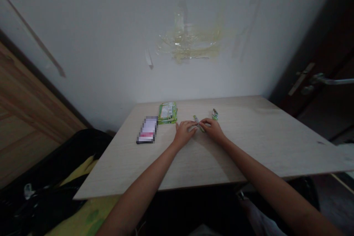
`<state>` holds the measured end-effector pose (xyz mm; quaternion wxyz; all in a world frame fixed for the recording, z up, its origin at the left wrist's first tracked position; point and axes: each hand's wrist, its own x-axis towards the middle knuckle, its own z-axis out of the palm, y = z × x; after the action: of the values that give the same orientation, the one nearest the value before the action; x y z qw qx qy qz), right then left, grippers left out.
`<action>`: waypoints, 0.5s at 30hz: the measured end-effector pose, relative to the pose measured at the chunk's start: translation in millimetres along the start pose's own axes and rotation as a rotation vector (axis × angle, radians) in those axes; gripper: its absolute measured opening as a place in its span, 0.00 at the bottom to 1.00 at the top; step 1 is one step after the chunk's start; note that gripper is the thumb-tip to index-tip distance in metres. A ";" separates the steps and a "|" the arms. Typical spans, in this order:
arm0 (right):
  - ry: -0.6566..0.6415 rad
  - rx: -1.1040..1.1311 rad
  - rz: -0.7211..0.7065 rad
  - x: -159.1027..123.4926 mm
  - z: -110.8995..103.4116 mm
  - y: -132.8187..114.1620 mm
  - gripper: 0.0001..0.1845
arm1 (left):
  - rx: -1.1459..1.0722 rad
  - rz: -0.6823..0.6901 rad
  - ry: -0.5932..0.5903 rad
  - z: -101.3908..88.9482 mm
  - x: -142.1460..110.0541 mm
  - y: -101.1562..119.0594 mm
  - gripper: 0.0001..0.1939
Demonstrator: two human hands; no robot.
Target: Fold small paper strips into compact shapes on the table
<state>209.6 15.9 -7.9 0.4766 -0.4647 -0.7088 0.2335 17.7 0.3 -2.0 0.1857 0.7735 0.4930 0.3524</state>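
Observation:
Near the middle of the table, a narrow green-and-white strip, which looks like a folded packet, lies between both hands. My left hand is at its left side, with fingertips closed on it. From the right, my right hand pinches the same strip, thumb and fingers together. The fingers cover its middle part. Just beyond my right hand sits a small twisted green-and-white wrapper. To the left of my left hand is a stack of flat green packets.
A phone with a blurred-out screen lies left on the pale table. The wall rises behind the table's back edge. A door handle is at the right, and dark bags are beside the table's left edge.

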 end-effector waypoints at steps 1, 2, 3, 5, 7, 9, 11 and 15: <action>-0.021 0.012 -0.004 0.0 0.0 -0.3 0.13 | -0.016 -0.008 0.002 0.5 0.6 -0.5 0.14; -0.038 0.023 -0.008 0.1 0.0 -0.4 0.13 | -0.033 -0.017 0.005 0.8 1.0 -0.9 0.14; -0.049 0.033 -0.012 0.1 -0.1 -0.3 0.13 | -0.049 -0.025 0.006 0.9 1.3 -1.2 0.14; -0.058 0.047 -0.011 0.2 -0.3 0.1 0.13 | -0.080 -0.038 0.001 0.6 1.5 -1.2 0.13; -0.062 0.056 -0.003 0.4 -0.6 0.6 0.12 | -0.100 -0.044 -0.009 0.0 1.3 -0.8 0.12; -0.077 0.069 0.005 0.5 -0.8 0.8 0.12 | -0.115 -0.044 -0.010 -0.3 1.0 -0.4 0.12; -0.101 0.087 0.008 0.5 -0.7 0.9 0.11 | -0.127 -0.049 -0.005 -0.2 1.0 -0.4 0.12; -0.117 0.090 0.010 0.3 0.3 2.0 0.10 | -0.117 -0.087 -0.022 1.0 1.7 -2.0 0.14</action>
<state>210.2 17.1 -9.4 0.4536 -0.4320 -0.7218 0.2943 17.6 2.7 -3.3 0.2508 0.7431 0.5026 0.3637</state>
